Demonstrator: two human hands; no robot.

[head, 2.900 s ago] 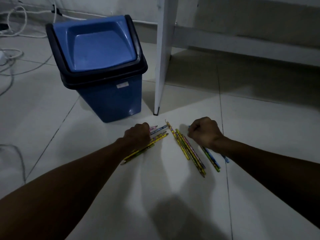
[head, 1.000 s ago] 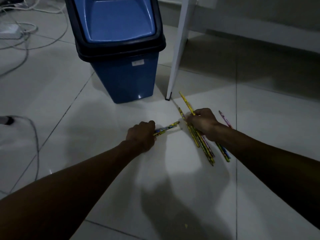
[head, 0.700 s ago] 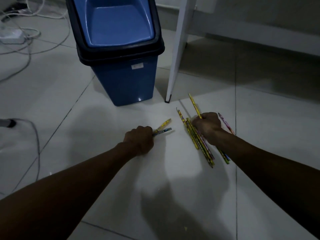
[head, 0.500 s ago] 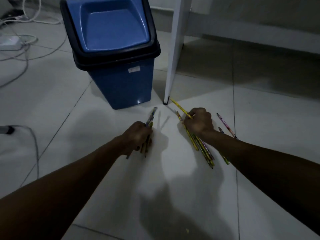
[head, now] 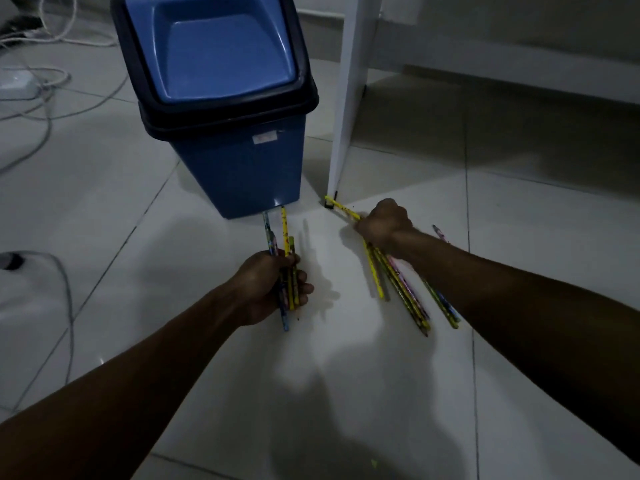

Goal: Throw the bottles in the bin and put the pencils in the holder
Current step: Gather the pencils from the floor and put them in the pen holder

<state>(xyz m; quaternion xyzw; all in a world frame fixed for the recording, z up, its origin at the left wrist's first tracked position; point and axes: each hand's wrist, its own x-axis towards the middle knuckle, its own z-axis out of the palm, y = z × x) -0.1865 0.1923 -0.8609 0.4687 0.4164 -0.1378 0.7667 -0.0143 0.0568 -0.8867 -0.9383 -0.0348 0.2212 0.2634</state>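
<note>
Left hand fisted round pencil bundle, tips toward bin; right hand clenched on yellow pencil, others on floor

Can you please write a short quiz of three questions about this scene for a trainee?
1. True or false: the left hand holds a bundle of pencils in a closed grip.
2. What stands directly beyond the tips of that bundle? A) a pencil holder B) the blue swing-lid bin C) a bottle
3. Fill in: the yellow pencil in the right hand points toward the foot of the white ____.

Key
1. True.
2. B; no holder or bottle is in view.
3. Furniture leg; more loose pencils lie on the tiled floor below that hand.
</note>
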